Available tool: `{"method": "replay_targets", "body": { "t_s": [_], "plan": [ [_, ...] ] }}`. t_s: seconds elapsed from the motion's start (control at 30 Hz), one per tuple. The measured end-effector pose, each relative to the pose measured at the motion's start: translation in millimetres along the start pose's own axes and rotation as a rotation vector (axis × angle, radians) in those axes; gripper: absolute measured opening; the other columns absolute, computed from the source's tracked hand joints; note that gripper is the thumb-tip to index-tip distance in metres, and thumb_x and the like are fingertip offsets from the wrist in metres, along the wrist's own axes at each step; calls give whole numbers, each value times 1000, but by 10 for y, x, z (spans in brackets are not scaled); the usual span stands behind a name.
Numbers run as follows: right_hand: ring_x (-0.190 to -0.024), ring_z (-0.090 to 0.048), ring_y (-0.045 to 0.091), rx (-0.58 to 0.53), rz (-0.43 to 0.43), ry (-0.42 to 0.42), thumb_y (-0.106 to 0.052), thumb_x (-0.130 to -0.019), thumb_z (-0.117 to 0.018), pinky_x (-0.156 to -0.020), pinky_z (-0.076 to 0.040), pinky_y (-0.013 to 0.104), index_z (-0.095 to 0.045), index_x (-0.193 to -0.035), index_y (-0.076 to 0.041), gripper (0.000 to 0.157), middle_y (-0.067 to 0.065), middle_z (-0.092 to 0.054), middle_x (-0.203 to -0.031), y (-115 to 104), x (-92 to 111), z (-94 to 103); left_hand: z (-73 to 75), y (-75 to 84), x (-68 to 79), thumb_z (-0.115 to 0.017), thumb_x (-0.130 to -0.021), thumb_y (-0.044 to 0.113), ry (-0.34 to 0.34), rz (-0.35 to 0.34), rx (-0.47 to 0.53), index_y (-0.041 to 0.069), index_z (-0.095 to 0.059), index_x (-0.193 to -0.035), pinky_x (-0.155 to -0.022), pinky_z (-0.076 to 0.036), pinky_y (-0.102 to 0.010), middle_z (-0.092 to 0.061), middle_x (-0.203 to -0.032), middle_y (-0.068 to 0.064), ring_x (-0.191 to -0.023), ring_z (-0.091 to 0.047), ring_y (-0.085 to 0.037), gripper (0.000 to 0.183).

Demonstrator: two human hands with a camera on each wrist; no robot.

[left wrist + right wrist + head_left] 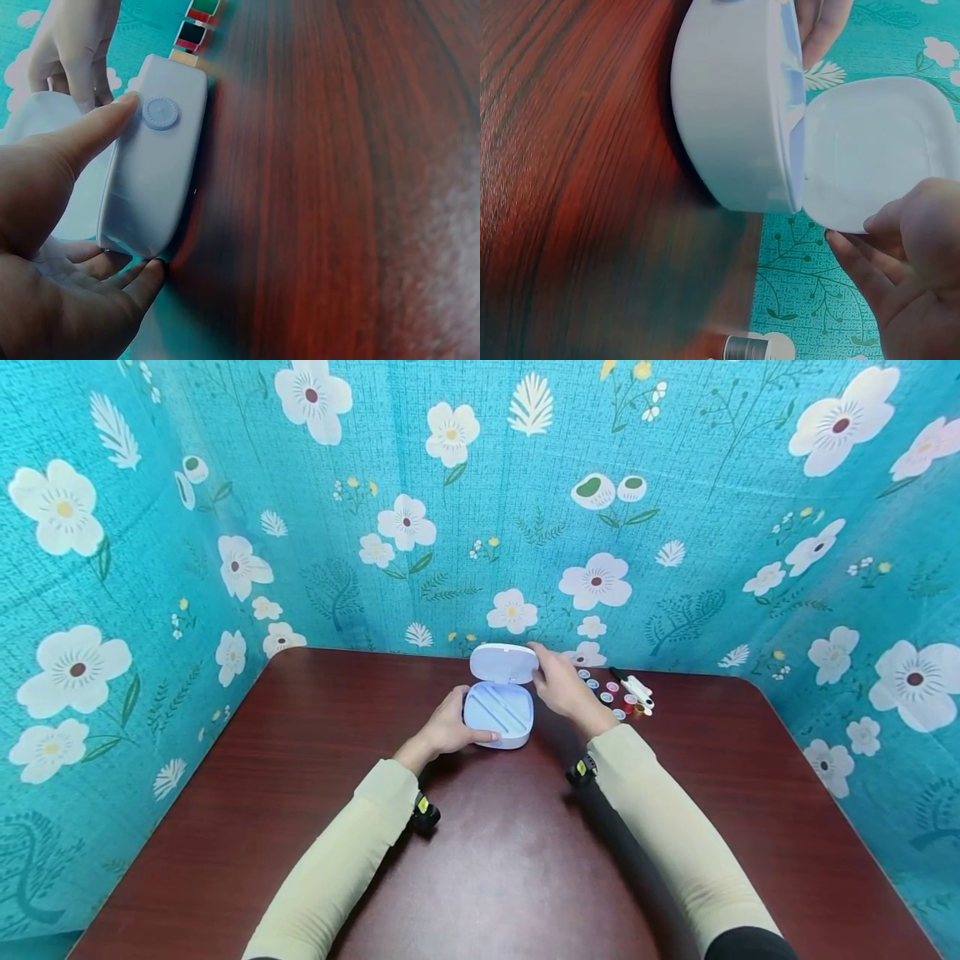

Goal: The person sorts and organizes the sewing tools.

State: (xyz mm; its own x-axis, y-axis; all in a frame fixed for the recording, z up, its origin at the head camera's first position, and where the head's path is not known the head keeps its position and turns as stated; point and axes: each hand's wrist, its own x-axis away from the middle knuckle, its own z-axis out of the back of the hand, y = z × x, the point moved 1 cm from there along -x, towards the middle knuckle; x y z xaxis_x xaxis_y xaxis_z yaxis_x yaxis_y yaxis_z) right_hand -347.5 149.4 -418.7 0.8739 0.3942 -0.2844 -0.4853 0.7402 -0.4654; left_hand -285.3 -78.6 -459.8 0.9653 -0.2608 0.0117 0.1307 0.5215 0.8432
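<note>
A pale lavender box (498, 720) with rounded corners stands on the table, its hinged lid (504, 663) raised at the back. Slanting dividers show inside it. My left hand (447, 724) grips the box at its left side, thumb along the front near a round button (160, 113) and fingers curled round the far side and bottom. At the lid's right edge, my right hand (564, 685) pinches the rim between thumb and fingers. In the right wrist view the lid's smooth inner face (877, 150) is visible.
Right of the box lie several small thread spools and bobbins (607, 697), with a white-handled tool (637, 690) and a dark slim item (617, 674) beside them. A floral curtain (450, 527) hangs behind the dark reddish wooden table (525, 860).
</note>
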Motion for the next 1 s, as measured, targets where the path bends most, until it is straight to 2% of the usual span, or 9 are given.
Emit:
{"method": "replay_targets", "body": {
  "t_s": [0.13,0.37,0.5,0.67,0.77,0.87,1.0],
  "plan": [
    [-106,-68,36,62,-33,34,0,-102,-56,-89,-56,47,-36,-154,4,56,27,-66,-127,11,-20,3,3,29,14,-94,-75,27,2,-4,-4,-1,-36,-151,-112,-39,-45,-49,-142,-18,-127,-49,-32,100],
    [-103,-68,36,94,-16,94,5,-98,-62,-89,-56,47,-28,-161,-11,73,22,-68,-113,23,-4,-17,-7,46,33,-94,-75,29,-8,-12,-8,-2,-36,-150,-110,-40,-47,-51,-140,-18,-125,-50,-32,99],
    [-107,-67,37,106,0,88,6,-96,-63,-90,-56,48,-26,-161,-13,77,22,-67,-118,38,-2,-25,-17,40,36,-94,-75,28,-5,-8,-13,-2,-37,-149,-110,-40,-47,-51,-139,-18,-124,-50,-32,98],
    [-125,-60,40,84,5,56,6,-98,-57,-101,-50,50,-22,-162,-9,75,24,-58,-141,59,-14,-28,-34,32,35,-93,-76,29,-4,2,-35,-1,-37,-149,-110,-40,-45,-51,-138,-16,-124,-50,-30,97],
    [-128,-58,41,69,6,40,7,-99,-53,-105,-47,50,-18,-163,-7,74,25,-53,-147,74,-10,-27,-46,23,34,-93,-76,31,-8,2,-52,0,-36,-150,-110,-40,-44,-50,-139,-16,-124,-49,-29,98],
    [-125,-59,41,65,4,35,8,-98,-53,-105,-48,50,-17,-163,-6,75,26,-53,-147,79,-5,-23,-49,24,39,-93,-76,31,-8,-5,-55,0,-36,-151,-110,-40,-45,-49,-139,-16,-124,-49,-30,99],
    [-110,-64,38,79,-16,31,5,-98,-57,-97,-53,49,-17,-164,-10,78,27,-54,-142,70,3,-9,-48,19,37,-92,-76,32,-9,-11,-52,1,-34,-152,-109,-40,-45,-49,-140,-16,-125,-48,-30,100]
  ]
}}
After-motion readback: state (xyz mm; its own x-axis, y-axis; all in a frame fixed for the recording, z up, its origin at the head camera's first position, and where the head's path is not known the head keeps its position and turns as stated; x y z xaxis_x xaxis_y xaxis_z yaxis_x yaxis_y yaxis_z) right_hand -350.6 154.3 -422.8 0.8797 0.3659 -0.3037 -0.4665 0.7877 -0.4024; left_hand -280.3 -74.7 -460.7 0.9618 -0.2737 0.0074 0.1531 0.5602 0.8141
